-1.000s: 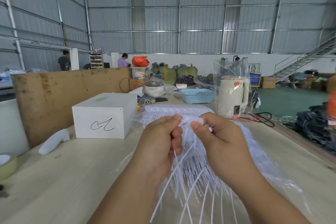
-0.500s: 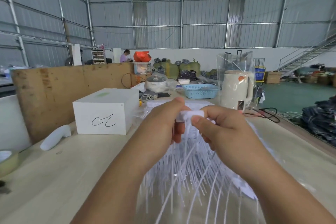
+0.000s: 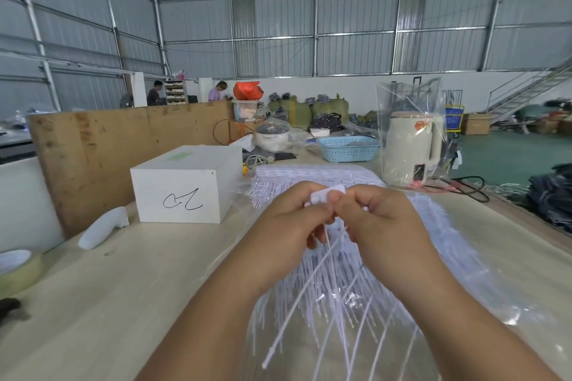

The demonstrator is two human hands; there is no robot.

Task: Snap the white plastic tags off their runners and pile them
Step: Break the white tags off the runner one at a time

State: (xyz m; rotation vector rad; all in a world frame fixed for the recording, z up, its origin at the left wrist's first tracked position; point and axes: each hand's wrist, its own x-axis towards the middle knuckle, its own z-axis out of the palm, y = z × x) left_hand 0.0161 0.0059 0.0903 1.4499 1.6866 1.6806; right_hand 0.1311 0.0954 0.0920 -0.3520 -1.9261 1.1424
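Nearest me, the long stems [image 3: 297, 303] hang down from my grip and fan over the loose tags [image 3: 427, 250] lying on the table [image 3: 130, 303]. My left hand [image 3: 288, 226] and right hand [image 3: 380, 223] meet above them, thumbs and forefingers both pinching the white head [image 3: 328, 193] of one tag bunch, the other fingers curled under. To snap cleanly, I judge I should keep both pinches close to the joint, so the bend lands at the thin neck and not along a stem. A short twist with one hand while the other holds firm ought to part it; pulling straight would likely only stretch the plastic. I should let the stems hang free, since a snagged one could drag others out of the heap.

Beyond my hands more tags [image 3: 309, 176] lie spread flat, a fair spot for the freed ones. Left of them stands the box [image 3: 182, 189]; farther off sit the basket [image 3: 348, 148] and the bagged kettle [image 3: 408, 145].
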